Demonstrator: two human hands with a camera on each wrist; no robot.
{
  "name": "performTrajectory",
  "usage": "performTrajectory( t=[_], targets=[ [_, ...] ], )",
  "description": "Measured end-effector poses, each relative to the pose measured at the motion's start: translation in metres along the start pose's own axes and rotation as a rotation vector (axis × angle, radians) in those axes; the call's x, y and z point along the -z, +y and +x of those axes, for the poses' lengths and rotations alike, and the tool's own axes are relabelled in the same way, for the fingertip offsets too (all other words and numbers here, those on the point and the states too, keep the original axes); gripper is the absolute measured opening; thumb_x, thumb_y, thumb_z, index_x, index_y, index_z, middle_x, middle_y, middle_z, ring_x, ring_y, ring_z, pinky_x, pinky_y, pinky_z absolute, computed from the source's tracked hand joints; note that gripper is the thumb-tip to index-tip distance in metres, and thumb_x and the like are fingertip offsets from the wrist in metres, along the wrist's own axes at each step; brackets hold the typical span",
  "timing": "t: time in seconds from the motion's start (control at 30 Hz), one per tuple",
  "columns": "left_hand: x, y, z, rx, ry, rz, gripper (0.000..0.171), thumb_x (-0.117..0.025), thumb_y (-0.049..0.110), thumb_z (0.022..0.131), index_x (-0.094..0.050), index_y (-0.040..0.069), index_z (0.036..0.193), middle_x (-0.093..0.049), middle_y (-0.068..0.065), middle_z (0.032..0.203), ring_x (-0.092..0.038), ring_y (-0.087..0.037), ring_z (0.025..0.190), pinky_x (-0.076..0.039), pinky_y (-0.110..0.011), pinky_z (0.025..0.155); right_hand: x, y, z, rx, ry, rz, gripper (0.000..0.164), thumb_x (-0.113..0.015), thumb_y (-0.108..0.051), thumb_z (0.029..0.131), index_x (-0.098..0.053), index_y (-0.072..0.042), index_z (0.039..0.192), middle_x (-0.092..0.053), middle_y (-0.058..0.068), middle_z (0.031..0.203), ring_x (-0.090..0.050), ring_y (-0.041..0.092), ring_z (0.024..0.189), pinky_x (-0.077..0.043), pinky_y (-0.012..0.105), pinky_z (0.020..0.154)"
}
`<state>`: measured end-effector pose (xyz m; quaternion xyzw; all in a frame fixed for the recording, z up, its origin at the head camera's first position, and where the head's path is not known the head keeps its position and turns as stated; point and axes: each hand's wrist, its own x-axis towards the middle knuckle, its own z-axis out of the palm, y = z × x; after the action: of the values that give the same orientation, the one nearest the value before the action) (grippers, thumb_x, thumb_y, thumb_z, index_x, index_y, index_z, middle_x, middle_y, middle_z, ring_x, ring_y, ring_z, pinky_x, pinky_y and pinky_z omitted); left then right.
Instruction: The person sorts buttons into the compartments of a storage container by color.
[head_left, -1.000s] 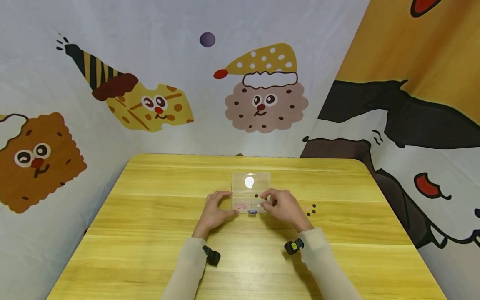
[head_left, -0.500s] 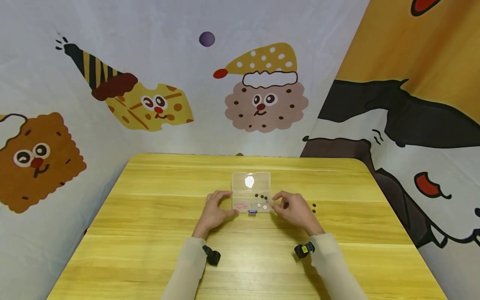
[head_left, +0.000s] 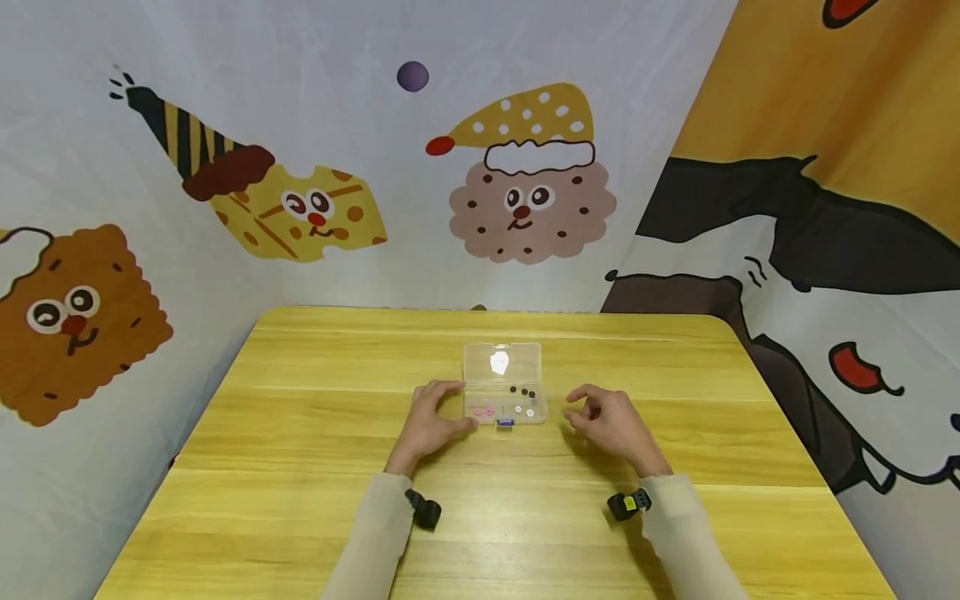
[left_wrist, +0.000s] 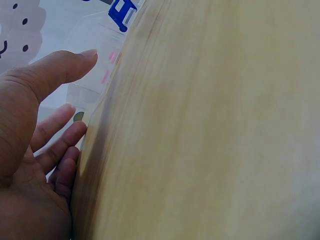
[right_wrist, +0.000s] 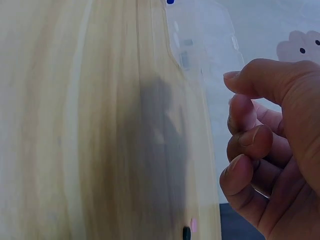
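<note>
A clear plastic box (head_left: 502, 402) stands mid-table with its lid (head_left: 487, 375) raised at the back and a blue latch (head_left: 505, 422) in front. Small button-like discs lie inside: black discs (head_left: 524, 392) at the back right, pink discs (head_left: 490, 411) at the front left, white discs (head_left: 530, 413) at the front right. My left hand (head_left: 431, 421) holds the box's left end, thumb by the front corner, index finger by the rear one. My right hand (head_left: 611, 421) hovers right of the box, fingers loosely bent, nothing visible between them.
On the table (right_wrist: 100, 125) in the right wrist view lie a loose black disc (right_wrist: 186, 233) and a loose pink disc (right_wrist: 193, 224); the right hand covers that spot in the head view. A cartoon-printed cloth (head_left: 337, 283) hangs behind the table.
My right hand has drawn back rightward from above the box, uncovering a second white disc and a third black one. It now blocks the loose discs in the head view. My left hand stays put.
</note>
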<state>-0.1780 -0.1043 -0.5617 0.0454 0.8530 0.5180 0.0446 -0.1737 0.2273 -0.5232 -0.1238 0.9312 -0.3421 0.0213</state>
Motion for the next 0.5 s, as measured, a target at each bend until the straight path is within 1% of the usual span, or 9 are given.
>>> performTrajectory(
  t=[0.2, 0.5],
  targets=[
    [0.000, 0.001, 0.000, -0.001, -0.003, 0.000, 0.065, -0.089, 0.025, 0.078, -0.063, 0.019, 0.138, -0.060, -0.001, 0.140, -0.039, -0.027, 0.136, -0.033, -0.057, 0.119, 0.006, 0.010, -0.007, -0.005, 0.028, -0.001, 0.023, -0.077, -0.023, 0.093, -0.072, -0.009, 0.111, -0.061, -0.006, 0.068, -0.049, 0.009, 0.053, -0.042, 0.023, 0.048],
    [0.000, 0.001, 0.000, 0.000, -0.002, -0.002, 0.065, -0.089, 0.025, 0.079, -0.063, 0.018, 0.138, -0.060, -0.002, 0.140, -0.040, -0.027, 0.135, -0.033, -0.057, 0.119, 0.016, 0.031, -0.021, -0.034, 0.021, 0.029, 0.025, -0.075, -0.025, 0.095, -0.070, -0.008, 0.113, -0.060, -0.002, 0.071, -0.050, 0.009, 0.052, -0.042, 0.025, 0.047]
  ],
)
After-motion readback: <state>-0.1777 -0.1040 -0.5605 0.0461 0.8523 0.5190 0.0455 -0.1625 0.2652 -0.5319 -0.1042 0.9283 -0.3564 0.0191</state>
